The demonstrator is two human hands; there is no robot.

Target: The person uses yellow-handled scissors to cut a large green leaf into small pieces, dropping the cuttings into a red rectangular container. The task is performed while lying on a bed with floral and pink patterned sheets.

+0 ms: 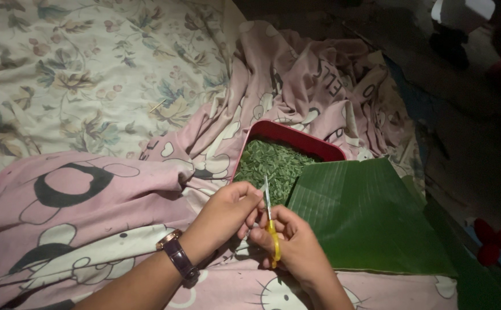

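Note:
My right hand (296, 247) grips yellow-handled scissors (270, 221), blades pointing up and away. My left hand (230, 209), with a dark watch (177, 256) on the wrist, pinches something small beside the blades; what it pinches is hidden by the fingers. Just beyond both hands sits a red tray (313, 142) filled with small cut green leaf pieces (270, 166). A large flat green banana leaf (368, 218) lies to the right, overlapping the tray's near right corner.
Everything rests on a pink cartoon-print blanket (90, 218) over a floral bedsheet (78, 69). The bed's right edge drops to a dark floor (468, 132) with red objects (500, 241) and a white item at top right.

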